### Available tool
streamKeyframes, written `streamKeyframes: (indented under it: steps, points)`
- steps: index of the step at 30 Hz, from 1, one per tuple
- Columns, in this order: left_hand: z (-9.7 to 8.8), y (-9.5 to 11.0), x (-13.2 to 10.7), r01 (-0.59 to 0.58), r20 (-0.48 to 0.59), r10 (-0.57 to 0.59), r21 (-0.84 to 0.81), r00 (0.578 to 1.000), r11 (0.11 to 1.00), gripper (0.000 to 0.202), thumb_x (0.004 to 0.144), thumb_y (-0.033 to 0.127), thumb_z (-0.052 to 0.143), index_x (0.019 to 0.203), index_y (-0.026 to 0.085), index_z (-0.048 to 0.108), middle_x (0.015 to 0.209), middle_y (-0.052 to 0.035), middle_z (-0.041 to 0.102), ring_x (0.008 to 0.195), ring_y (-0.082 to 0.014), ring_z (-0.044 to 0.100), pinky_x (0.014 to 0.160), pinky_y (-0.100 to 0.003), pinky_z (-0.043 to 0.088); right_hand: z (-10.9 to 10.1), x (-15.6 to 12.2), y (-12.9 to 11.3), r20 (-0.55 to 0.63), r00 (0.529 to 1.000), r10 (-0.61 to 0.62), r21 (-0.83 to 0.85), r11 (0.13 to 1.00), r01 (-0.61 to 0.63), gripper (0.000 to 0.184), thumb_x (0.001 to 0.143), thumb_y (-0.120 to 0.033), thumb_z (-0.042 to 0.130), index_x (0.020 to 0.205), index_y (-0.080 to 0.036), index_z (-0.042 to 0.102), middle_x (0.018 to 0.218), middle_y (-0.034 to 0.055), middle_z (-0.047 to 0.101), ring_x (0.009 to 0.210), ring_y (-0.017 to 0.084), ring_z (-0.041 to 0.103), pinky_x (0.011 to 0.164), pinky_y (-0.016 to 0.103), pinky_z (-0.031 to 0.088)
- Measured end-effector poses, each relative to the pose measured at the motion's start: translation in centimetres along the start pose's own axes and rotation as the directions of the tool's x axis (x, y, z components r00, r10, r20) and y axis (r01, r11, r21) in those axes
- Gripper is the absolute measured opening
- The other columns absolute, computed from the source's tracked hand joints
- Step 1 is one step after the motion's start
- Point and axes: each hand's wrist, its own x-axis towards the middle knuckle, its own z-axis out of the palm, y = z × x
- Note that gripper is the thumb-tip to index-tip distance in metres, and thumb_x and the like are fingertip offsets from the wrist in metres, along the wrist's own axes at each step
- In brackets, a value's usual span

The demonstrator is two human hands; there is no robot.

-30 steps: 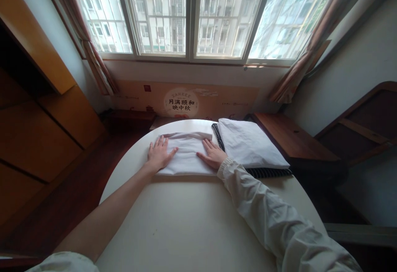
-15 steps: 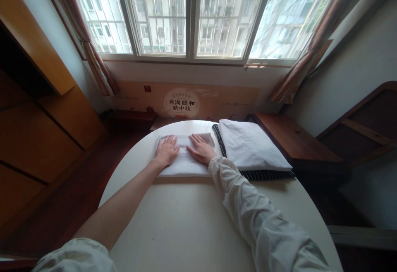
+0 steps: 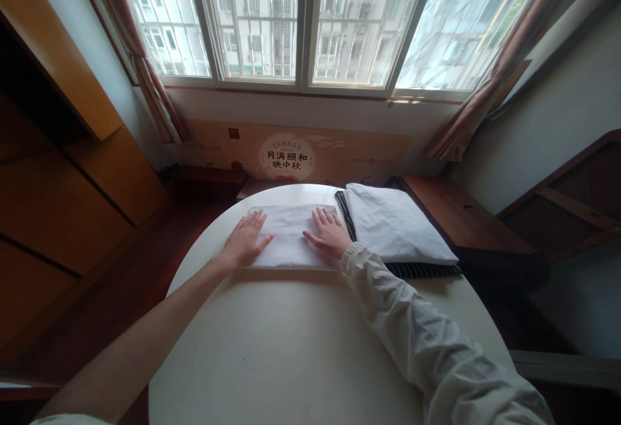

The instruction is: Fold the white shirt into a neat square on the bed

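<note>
A folded white cloth [image 3: 290,237] lies flat near the far edge of a round white table [image 3: 291,334]. My left hand [image 3: 244,241] rests open on the cloth's left end, fingers spread, palm down. On the cloth's right end lies my right hand [image 3: 328,234], also open and flat. Both hands press on the cloth and grip nothing. Just right of the cloth sits a stack of folded laundry [image 3: 395,231], white on top with a dark striped piece underneath.
A wooden side table [image 3: 460,218] stands to the right of the round table. A wooden cabinet [image 3: 63,173] fills the left side. A wide window [image 3: 305,24] with curtains is ahead, above a printed board [image 3: 291,153] against the wall.
My hands have slid apart from the middle of the cloth towards its two ends. The folded-over top edge now lies flat.
</note>
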Motion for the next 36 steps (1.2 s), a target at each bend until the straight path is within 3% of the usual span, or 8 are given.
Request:
streamKeyframes:
  steps: [3,7,15,19,22,27,32,36]
  points:
    - [0.0,1.0,-1.1,-0.161,0.054,0.163,-0.037,0.985,0.986,0.074,0.108,0.062,0.038,0.170,0.021,0.035,0.179,-0.0090,0.029,0.167,-0.0284,0.023,0.136,-0.049,0.019,0.5,-1.6,-1.0,0.003,0.986,-0.168,0.023,0.986,0.167,0.092,0.106,-0.076,0.029,0.174,-0.014,0.025,0.182,0.0105,0.016,0.169,0.031,0.012,0.136,0.047,0.009]
    - [0.0,0.9,-1.9,-0.111,0.101,0.113,-0.030,0.988,0.993,0.074,0.108,0.064,0.038,0.171,0.024,0.034,0.180,-0.0077,0.025,0.167,-0.0309,0.023,0.136,-0.053,0.018,0.9,-2.5,-0.1,0.054,0.993,-0.109,0.040,0.993,0.107,0.092,0.106,-0.078,0.028,0.175,-0.019,0.023,0.182,0.0076,0.014,0.169,0.030,0.012,0.136,0.047,0.015]
    - [-2.3,-4.8,-4.7,-0.268,0.194,0.278,-0.078,0.941,0.960,0.084,0.105,0.069,0.046,0.174,0.027,0.024,0.181,-0.0074,0.019,0.167,-0.0313,0.019,0.136,-0.051,0.016,0.1,-2.9,1.6,0.109,0.992,0.058,-0.037,0.998,-0.054,0.092,0.106,-0.077,0.027,0.176,-0.018,0.021,0.182,0.0104,0.015,0.168,0.032,0.014,0.135,0.051,0.016]
    - [-4.0,-5.6,-6.5,-0.314,0.121,0.324,-0.094,0.938,0.945,0.091,0.094,0.067,0.068,0.170,0.027,0.037,0.179,-0.0084,0.029,0.161,-0.0337,0.035,0.133,-0.047,0.028,-0.5,-5.6,1.2,0.132,0.983,-0.126,-0.037,0.991,0.132,0.105,0.097,-0.085,0.044,0.175,-0.018,0.025,0.180,0.0137,0.020,0.167,0.037,0.017,0.135,0.058,0.013]
    - [-4.2,-4.7,-7.2,-0.267,0.036,0.274,-0.140,0.961,0.953,0.071,0.095,0.052,0.069,0.159,0.028,0.053,0.172,-0.0059,0.044,0.153,-0.0316,0.049,0.126,-0.043,0.041,-0.7,-7.7,0.9,0.133,0.949,-0.287,-0.006,0.957,0.290,0.116,0.088,-0.086,0.061,0.174,-0.018,0.026,0.180,0.0144,0.020,0.167,0.039,0.017,0.134,0.060,0.016]
    - [-2.4,-2.5,-6.4,-0.080,-0.107,0.049,-0.315,0.993,0.946,0.049,0.093,0.033,0.061,0.141,0.025,0.066,0.161,-0.0043,0.058,0.141,-0.0283,0.061,0.117,-0.040,0.052,-0.8,-8.6,0.7,0.087,0.966,-0.244,-0.013,0.969,0.246,0.081,0.098,-0.037,0.058,0.173,-0.023,0.031,0.180,0.0074,0.025,0.166,0.033,0.022,0.133,0.056,0.021]
    - [-0.1,-0.9,-4.3,0.109,-0.232,-0.229,-0.437,0.945,0.893,0.051,0.076,0.008,0.058,0.124,0.023,0.071,0.148,-0.0048,0.067,0.136,-0.0264,0.065,0.119,-0.040,0.052,-0.1,-7.6,0.4,0.041,0.984,-0.173,0.002,0.985,0.174,0.088,0.089,-0.020,0.052,0.174,-0.021,0.029,0.181,0.0029,0.021,0.168,0.029,0.016,0.135,0.052,0.015]
    - [0.6,-0.1,-3.6,0.172,-0.262,-0.305,-0.430,0.916,0.886,0.059,0.070,0.000,0.057,0.123,0.023,0.070,0.145,-0.0046,0.069,0.132,-0.0270,0.067,0.118,-0.039,0.053,0.6,-7.3,0.3,0.014,0.991,-0.130,0.008,0.992,0.129,0.092,0.085,-0.017,0.051,0.174,-0.023,0.029,0.181,0.0002,0.020,0.169,0.027,0.012,0.136,0.050,0.013]
